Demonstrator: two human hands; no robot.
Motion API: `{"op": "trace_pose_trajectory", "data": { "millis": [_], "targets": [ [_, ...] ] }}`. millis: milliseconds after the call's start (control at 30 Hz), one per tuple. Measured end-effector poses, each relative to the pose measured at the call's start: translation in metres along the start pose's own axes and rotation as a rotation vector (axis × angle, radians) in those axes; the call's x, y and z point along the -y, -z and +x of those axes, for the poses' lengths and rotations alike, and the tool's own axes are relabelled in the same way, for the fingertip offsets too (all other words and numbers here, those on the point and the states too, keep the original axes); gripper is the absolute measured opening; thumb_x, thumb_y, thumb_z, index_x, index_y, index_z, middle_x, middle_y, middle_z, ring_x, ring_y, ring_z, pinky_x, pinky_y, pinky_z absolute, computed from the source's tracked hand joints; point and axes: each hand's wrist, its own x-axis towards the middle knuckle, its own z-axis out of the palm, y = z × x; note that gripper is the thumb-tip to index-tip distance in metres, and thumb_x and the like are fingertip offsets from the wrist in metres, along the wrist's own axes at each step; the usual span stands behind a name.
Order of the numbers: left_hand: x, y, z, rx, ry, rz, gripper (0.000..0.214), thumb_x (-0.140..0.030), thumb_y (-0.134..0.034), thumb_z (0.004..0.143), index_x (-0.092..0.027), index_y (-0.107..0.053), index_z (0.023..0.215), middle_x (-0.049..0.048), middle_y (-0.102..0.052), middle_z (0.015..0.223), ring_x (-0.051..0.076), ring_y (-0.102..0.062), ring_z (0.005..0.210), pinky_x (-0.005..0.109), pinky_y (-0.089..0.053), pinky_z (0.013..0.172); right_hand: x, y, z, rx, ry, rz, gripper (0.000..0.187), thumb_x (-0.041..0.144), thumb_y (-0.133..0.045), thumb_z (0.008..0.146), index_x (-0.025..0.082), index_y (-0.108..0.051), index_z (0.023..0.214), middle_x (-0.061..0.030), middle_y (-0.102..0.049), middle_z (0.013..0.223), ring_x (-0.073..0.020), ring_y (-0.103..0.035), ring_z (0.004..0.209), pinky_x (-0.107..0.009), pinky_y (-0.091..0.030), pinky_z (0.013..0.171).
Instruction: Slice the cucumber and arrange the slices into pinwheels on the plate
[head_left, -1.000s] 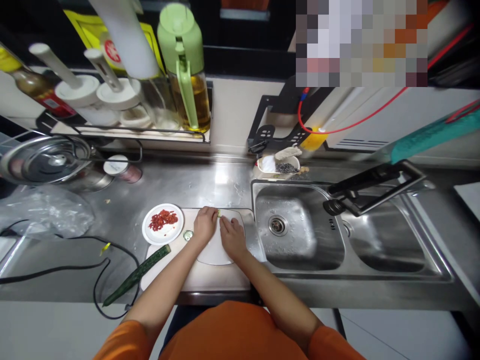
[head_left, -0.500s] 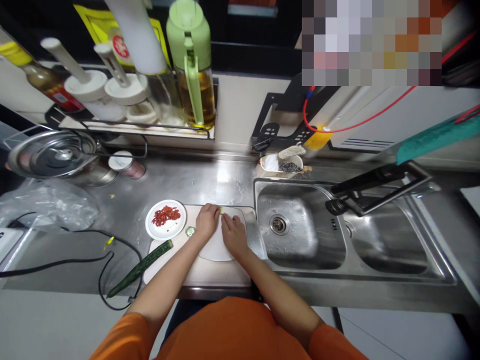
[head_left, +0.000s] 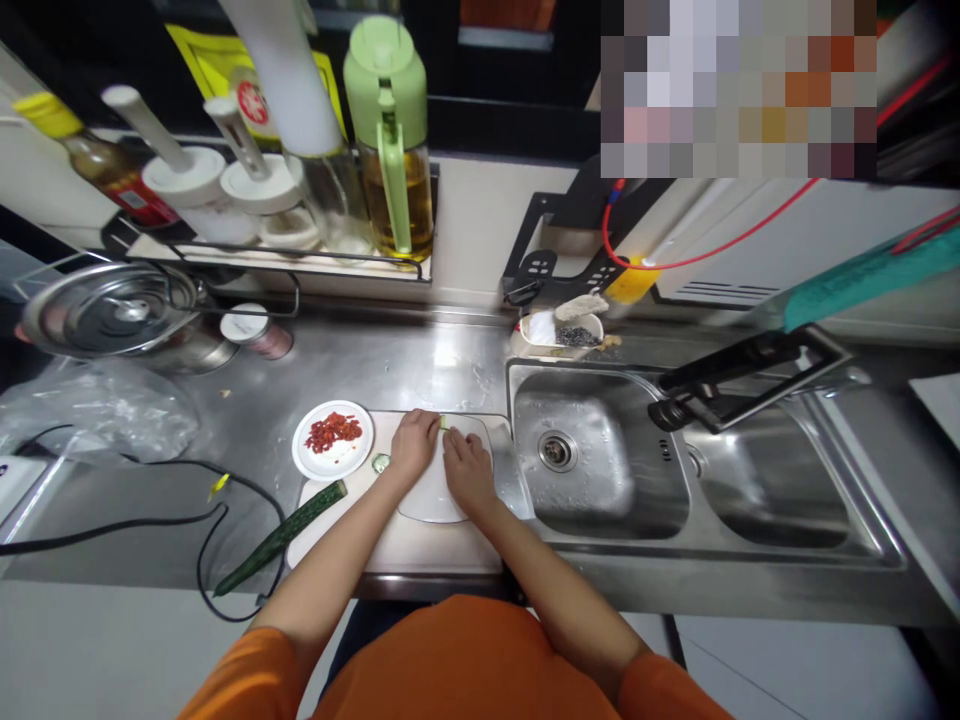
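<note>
Both hands meet over a pale, rounded flat sheet [head_left: 439, 495] on the cutting board [head_left: 427, 550]. Between their fingertips shows a small pale-green piece of cucumber [head_left: 443, 423], mostly covered. My left hand [head_left: 416, 443] is closed, pinching it from the left. My right hand [head_left: 469, 462] has its fingers bent together at the piece's right end. Left of my left wrist lies a cut cucumber end [head_left: 380, 463]. A long dark-green cucumber [head_left: 285, 535], cut at its upper end, rests partly on the board. Chopped red pieces [head_left: 334, 432] sit on a white plate [head_left: 301, 458].
A double steel sink [head_left: 667, 540] with a black faucet [head_left: 705, 375] is on the right. A black cable [head_left: 142, 520], plastic bag [head_left: 97, 410] and lidded steel pot [head_left: 120, 310] stand left. A rack [head_left: 292, 265] holds an oil bottle [head_left: 390, 140] and jars.
The hands stay in nearly the same place; slightly more of the cucumber piece shows between the fingertips. The camera view has shifted a little.
</note>
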Motion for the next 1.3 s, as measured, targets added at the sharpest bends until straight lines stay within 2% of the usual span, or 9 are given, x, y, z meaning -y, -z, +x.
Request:
{"op": "trace_pose_trajectory", "data": {
  "millis": [133,267,400,500,600,700,867,1033,1300],
  "targets": [
    [-0.001,0.007,-0.003,-0.019,0.000,-0.031,0.024,-0.025,-0.044,0.088,-0.019,-0.065,0.099,0.0068,-0.063,0.096,0.019,-0.055,0.096,0.031,-0.042,0.089,0.000,0.002,-0.002,0.011,-0.005,0.004,0.041,0.019,-0.038,0.092,0.019,-0.048,0.132,-0.0128,-0.046,0.137,-0.0278,-0.042,0.112,-0.039,-0.041,0.083],
    [0.009,0.027,-0.013,-0.080,0.034,-0.031,0.024,-0.024,-0.045,0.087,-0.020,-0.065,0.100,0.0068,-0.064,0.100,0.020,-0.056,0.097,0.030,-0.042,0.090,-0.002,0.009,-0.008,-0.006,-0.013,0.019,0.038,0.022,-0.038,0.093,0.020,-0.052,0.128,-0.0109,-0.047,0.135,-0.0285,-0.041,0.112,-0.039,-0.041,0.082],
    [0.033,0.055,-0.040,-0.147,0.107,0.041,0.025,-0.023,-0.044,0.086,-0.021,-0.064,0.100,0.0067,-0.064,0.099,0.020,-0.057,0.095,0.030,-0.043,0.088,-0.005,0.016,-0.017,-0.050,0.005,0.046,0.037,0.023,-0.036,0.093,0.016,-0.056,0.124,-0.0109,-0.050,0.132,-0.0273,-0.041,0.109,-0.040,-0.040,0.087],
    [0.049,0.067,-0.067,-0.128,0.173,0.128,0.023,-0.026,-0.046,0.085,-0.020,-0.065,0.097,0.0074,-0.065,0.098,0.020,-0.059,0.093,0.029,-0.044,0.084,-0.007,0.016,-0.025,-0.063,0.009,0.066,0.035,0.023,-0.037,0.093,0.016,-0.057,0.121,-0.0108,-0.051,0.130,-0.0270,-0.041,0.108,-0.040,-0.040,0.087],
    [0.054,0.067,-0.088,-0.039,0.229,0.212,0.024,-0.029,-0.048,0.085,-0.022,-0.065,0.100,0.0068,-0.065,0.099,0.021,-0.060,0.089,0.029,-0.045,0.078,-0.006,0.015,-0.031,-0.069,0.006,0.081,0.033,0.023,-0.039,0.092,0.016,-0.059,0.118,-0.0111,-0.052,0.128,-0.0266,-0.040,0.109,-0.039,-0.039,0.086],
    [0.047,0.062,-0.097,0.014,0.276,0.264,0.028,-0.031,-0.047,0.086,-0.022,-0.063,0.108,0.0072,-0.064,0.104,0.020,-0.060,0.086,0.028,-0.044,0.073,-0.003,0.013,-0.036,-0.075,-0.005,0.085,0.031,0.023,-0.041,0.092,0.016,-0.060,0.116,-0.0111,-0.053,0.127,-0.0264,-0.040,0.109,-0.038,-0.040,0.086],
    [0.031,0.057,-0.092,0.060,0.347,0.333,0.035,-0.032,-0.041,0.090,-0.022,-0.056,0.120,0.0088,-0.060,0.112,0.019,-0.060,0.083,0.026,-0.041,0.064,0.003,0.014,-0.039,-0.082,0.009,0.067,0.029,0.023,-0.044,0.091,0.018,-0.061,0.114,-0.0097,-0.052,0.127,-0.0274,-0.040,0.109,-0.038,-0.040,0.082],
    [0.028,0.058,-0.088,0.110,0.362,0.350,0.033,-0.032,-0.039,0.091,-0.022,-0.058,0.116,0.0089,-0.061,0.108,0.018,-0.060,0.085,0.026,-0.040,0.066,0.005,0.017,-0.042,-0.082,0.014,0.070,0.028,0.023,-0.044,0.091,0.018,-0.060,0.113,-0.0108,-0.052,0.126,-0.0274,-0.040,0.109,-0.038,-0.041,0.081],
    [0.031,0.053,-0.090,0.080,0.384,0.337,0.030,-0.031,-0.040,0.090,-0.023,-0.059,0.112,0.0078,-0.066,0.102,0.021,-0.062,0.082,0.028,-0.038,0.064,0.004,0.017,-0.044,-0.048,0.000,0.101,0.028,0.023,-0.044,0.090,0.020,-0.061,0.113,-0.0097,-0.054,0.124,-0.0274,-0.041,0.109,-0.039,-0.041,0.082]
  ]
}}
